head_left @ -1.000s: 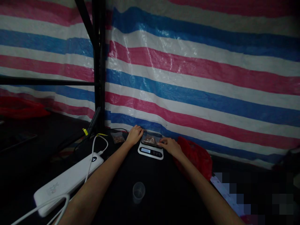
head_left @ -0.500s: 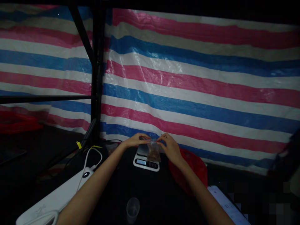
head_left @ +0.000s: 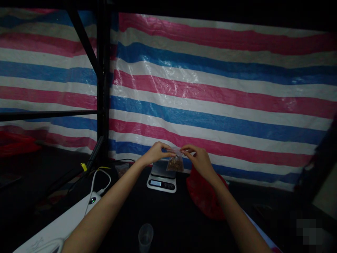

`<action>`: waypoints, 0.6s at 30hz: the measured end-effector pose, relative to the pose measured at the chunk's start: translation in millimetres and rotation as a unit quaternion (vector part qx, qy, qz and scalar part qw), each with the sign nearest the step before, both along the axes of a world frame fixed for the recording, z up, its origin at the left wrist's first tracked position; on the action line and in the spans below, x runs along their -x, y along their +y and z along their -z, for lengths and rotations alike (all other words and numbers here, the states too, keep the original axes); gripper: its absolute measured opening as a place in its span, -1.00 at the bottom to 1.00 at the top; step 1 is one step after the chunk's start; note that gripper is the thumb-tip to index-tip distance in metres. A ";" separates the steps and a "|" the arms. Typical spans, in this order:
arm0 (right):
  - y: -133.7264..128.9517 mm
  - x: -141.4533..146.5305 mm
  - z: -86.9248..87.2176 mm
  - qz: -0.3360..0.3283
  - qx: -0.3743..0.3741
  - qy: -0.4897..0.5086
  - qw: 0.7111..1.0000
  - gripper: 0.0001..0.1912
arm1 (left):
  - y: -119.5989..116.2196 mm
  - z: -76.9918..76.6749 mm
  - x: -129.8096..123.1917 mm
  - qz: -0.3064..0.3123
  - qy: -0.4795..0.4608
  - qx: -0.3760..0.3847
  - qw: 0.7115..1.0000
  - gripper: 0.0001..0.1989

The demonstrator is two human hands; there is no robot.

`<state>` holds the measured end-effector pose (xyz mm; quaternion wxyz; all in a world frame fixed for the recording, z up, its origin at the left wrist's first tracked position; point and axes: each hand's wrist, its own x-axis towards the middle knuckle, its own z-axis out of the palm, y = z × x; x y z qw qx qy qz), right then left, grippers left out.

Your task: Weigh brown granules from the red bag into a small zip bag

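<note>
Head-camera view shows two bare arms reaching out over a dark counter (head_left: 171, 218) toward a striped red, white and blue tarp (head_left: 210, 91) hung at the back. Both hands are pinched on the top edge of a small clear bag (head_left: 175, 162) with brownish bits inside: the left hand (head_left: 156, 153) grips its upper corner at about nine o'clock of the bag, the right hand (head_left: 200, 160) grips the other corner at about three o'clock, so the bag hangs between the fingertips, held up off the surface. Directly beneath it, at six o'clock, sits a small white kitchen scale (head_left: 162, 175) with a dark platform and a lit display; the bag appears to hover just above the platform rather than rest on it, though the dim light makes that hard to be sure of. To my eye the work in hand is at the bag's mouth, and doing it well would mean keeping the top edge taut and level between the two pinches, so the contents stay at the bottom. A red plastic bag (head_left: 205, 193) lies at about four o'clock of the scale, under the right wrist. A clear plastic cup (head_left: 145, 236) stands near the front at six o'clock, and a white power strip (head_left: 44, 233) with cables stretches off toward eight o'clock.
</note>
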<state>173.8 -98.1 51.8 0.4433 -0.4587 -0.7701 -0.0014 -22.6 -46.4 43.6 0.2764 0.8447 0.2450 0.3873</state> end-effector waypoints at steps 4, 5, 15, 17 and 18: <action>-1.2 -2.4 -3.9 -0.001 -0.006 0.088 0.996 -0.83 | -9.6 2.1 -14.2 0.050 -0.054 0.045 0.996 -0.54; -1.7 -3.3 -4.9 -0.011 -0.004 0.100 0.995 -0.83 | -11.6 3.6 -17.9 0.070 -0.062 0.059 0.994 -0.50; -18.2 -4.7 -16.0 -0.135 0.017 -0.001 0.991 -0.85 | -27.0 15.6 -46.0 0.096 -0.007 0.051 0.994 -0.67; -17.5 -7.1 -17.0 -0.119 -0.001 0.027 0.993 -0.87 | -27.6 17.3 -49.2 0.076 -0.030 0.060 0.995 -0.65; -16.7 -8.9 -17.4 -0.104 -0.013 0.044 0.994 -0.87 | -27.5 18.0 -50.5 0.066 -0.051 0.069 0.994 -0.65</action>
